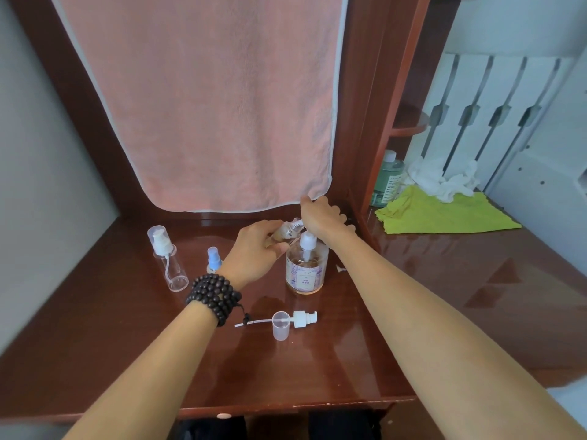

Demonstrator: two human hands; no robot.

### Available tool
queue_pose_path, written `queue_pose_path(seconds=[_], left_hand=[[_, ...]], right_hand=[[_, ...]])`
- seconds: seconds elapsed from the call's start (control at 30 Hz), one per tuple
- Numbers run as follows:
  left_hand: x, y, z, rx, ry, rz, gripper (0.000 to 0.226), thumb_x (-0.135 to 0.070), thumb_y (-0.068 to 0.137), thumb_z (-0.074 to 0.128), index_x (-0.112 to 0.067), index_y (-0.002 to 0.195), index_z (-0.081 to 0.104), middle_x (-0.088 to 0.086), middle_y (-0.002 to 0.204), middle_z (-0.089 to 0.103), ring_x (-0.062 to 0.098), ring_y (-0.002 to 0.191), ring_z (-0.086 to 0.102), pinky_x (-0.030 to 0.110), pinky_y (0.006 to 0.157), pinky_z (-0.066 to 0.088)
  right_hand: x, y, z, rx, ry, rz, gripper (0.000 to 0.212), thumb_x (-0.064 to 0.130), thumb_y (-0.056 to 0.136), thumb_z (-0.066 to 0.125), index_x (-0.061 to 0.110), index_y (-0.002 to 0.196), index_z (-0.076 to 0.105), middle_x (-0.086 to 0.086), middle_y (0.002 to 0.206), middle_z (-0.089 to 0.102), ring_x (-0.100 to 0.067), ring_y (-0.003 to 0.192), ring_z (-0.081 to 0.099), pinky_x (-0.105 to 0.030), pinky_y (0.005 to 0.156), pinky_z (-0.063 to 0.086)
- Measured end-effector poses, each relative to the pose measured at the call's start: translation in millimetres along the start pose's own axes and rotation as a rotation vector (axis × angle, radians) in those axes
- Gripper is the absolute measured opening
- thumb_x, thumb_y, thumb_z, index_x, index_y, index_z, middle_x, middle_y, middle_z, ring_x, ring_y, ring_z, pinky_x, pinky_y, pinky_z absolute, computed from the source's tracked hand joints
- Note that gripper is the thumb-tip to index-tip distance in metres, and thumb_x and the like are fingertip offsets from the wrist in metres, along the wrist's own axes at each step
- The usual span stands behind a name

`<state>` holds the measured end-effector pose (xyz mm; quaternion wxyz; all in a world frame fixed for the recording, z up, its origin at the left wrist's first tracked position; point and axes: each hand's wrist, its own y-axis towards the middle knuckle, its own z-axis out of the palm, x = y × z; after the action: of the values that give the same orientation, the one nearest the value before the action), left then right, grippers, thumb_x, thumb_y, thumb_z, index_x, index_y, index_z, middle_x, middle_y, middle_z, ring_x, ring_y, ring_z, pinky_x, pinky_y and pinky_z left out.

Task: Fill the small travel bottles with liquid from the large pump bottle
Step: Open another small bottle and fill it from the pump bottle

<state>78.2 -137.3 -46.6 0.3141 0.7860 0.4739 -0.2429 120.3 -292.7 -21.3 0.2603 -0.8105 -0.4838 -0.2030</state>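
The large pump bottle point(305, 270), clear with amber liquid and a white pump, stands mid-table. My right hand point(324, 217) lies on top of its pump head, palm down, fingers bent over it. My left hand point(254, 252), beads on the wrist, grips a small clear travel bottle point(284, 232), tilted with its mouth at the pump's nozzle. An empty clear pump travel bottle point(168, 258) stands at the left, and a small blue-capped spray bottle point(213, 260) next to my left wrist. A loose white pump insert point(297, 319) and a clear cap point(281, 325) lie nearer me.
A pink towel point(206, 100) hangs behind the table. On the right shelf lie a yellow-green cloth point(444, 214), crumpled white tissue point(441, 179) and a green bottle point(387, 179). A wooden upright point(371, 122) separates the two areas. The table's front edge point(286, 404) is near me.
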Motion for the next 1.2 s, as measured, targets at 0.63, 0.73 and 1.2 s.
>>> queue_pose_path(seconds=[0.63, 0.73, 1.2], left_hand=[[-1.5, -25.9, -21.8, -0.110, -0.270, -0.151, 0.033, -0.021, 0.086, 0.070, -0.023, 0.118, 0.065, -0.008, 0.107, 0.071, 0.014, 0.094, 0.070, 0.039, 0.088, 0.056], [-7.9, -31.0, -26.7, -0.123, -0.298, -0.141, 0.035, -0.022, 0.086, 0.073, -0.022, 0.119, 0.064, -0.008, 0.109, 0.070, 0.011, 0.094, 0.071, 0.036, 0.087, 0.056], [2.2, -86.8, -34.6, -0.133, -0.341, -0.201, 0.033, -0.028, 0.071, 0.081, -0.026, 0.100, 0.065, -0.006, 0.097, 0.071, 0.019, 0.092, 0.072, 0.044, 0.088, 0.057]], right_hand=[[3.8, -21.6, -15.9, -0.301, 0.126, -0.253, 0.028, 0.031, 0.103, 0.034, 0.016, 0.116, 0.054, -0.006, 0.118, 0.054, -0.030, 0.117, 0.048, -0.048, 0.098, 0.026], [0.7, -32.1, -28.5, -0.282, 0.200, -0.431, 0.016, 0.019, 0.099, 0.046, 0.017, 0.113, 0.055, -0.001, 0.110, 0.053, -0.023, 0.104, 0.054, -0.038, 0.092, 0.039], [-70.9, -94.7, 1.6, 0.396, -0.374, -0.619, 0.025, -0.001, 0.087, 0.059, 0.019, 0.102, 0.063, -0.001, 0.102, 0.064, -0.023, 0.096, 0.064, -0.031, 0.081, 0.058]])
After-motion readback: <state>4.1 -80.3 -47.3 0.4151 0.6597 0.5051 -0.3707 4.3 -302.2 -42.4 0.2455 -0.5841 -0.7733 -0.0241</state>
